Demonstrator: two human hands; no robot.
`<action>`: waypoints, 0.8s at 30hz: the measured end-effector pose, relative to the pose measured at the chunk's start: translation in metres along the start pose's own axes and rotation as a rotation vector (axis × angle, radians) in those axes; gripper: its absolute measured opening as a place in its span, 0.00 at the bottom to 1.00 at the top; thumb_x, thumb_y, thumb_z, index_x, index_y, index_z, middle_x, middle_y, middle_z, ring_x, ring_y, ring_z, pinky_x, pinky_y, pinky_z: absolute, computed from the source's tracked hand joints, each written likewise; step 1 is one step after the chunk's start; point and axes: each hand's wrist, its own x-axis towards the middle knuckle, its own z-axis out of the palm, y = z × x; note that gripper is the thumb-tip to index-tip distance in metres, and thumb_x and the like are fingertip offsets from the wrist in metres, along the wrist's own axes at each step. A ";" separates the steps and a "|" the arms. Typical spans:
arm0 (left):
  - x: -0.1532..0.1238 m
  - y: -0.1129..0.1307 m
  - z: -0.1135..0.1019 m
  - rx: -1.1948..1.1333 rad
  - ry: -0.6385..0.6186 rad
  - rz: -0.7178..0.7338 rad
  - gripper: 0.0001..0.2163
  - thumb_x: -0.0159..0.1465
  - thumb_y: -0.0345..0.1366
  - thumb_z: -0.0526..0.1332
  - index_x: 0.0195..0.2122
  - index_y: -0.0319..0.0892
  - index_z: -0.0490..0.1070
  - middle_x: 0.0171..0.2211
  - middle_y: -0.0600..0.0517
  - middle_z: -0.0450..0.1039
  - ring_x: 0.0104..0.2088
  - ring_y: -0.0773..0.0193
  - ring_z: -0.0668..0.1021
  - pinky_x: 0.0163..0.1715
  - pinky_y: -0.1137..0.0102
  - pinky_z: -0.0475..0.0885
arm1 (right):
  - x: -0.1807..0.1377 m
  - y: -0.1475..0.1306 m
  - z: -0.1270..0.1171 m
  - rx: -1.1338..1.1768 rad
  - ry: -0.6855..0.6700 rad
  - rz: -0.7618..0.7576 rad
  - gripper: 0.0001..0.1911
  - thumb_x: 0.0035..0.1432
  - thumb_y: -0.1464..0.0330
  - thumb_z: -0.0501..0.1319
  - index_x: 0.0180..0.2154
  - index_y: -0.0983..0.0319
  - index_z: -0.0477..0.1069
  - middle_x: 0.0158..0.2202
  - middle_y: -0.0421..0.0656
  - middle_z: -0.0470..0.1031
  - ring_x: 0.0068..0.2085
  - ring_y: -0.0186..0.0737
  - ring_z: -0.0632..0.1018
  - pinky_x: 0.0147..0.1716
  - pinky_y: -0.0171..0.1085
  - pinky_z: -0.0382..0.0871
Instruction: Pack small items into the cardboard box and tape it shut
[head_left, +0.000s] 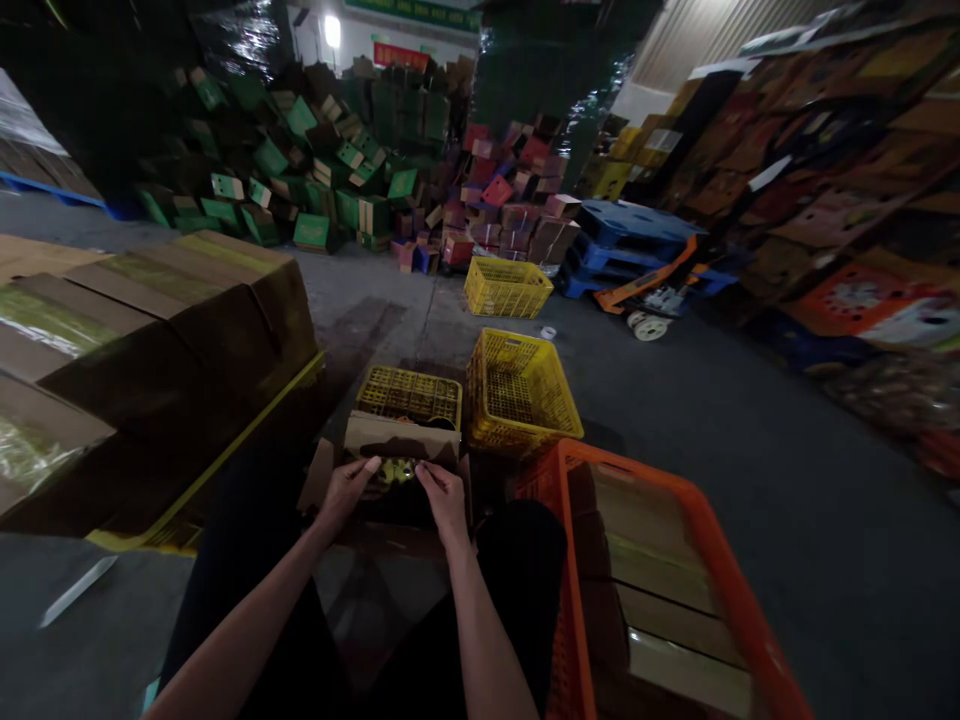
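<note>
Cartons (pixel 187 280), taped along the top, at ten o'clock from the open box (pixel 375 432): probably best to keep the left elbow tucked in, away from that bulk. Cardboard flap (pixel 318 475) at nine o'clock, splayed outward; better to work inside its edge. Left hand (pixel 345 493) just inside that flap, thumb and fingers apparently pinching the left end of a yellow-and-dark patterned piece (pixel 396 470). Piece itself at centre dial, in or just above the box mouth; exact height and material impossible to tell in the dim light. Worth holding both ends level and pulling evenly, without twisting. Right hand (pixel 448 495) at three o'clock, fingertips closed on the opposite end, seemingly matching the left. Yellow crate (pixel 525 436) at two o'clock, orange crate (pixel 645 468) at four: advisable to keep right-hand movements short.
</note>
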 end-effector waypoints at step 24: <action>0.002 0.002 -0.006 0.196 0.062 0.178 0.18 0.57 0.53 0.65 0.32 0.40 0.75 0.28 0.54 0.72 0.29 0.63 0.73 0.29 0.74 0.66 | -0.001 -0.003 0.000 0.035 0.007 0.024 0.17 0.54 0.54 0.66 0.39 0.59 0.81 0.34 0.42 0.80 0.37 0.43 0.76 0.37 0.36 0.68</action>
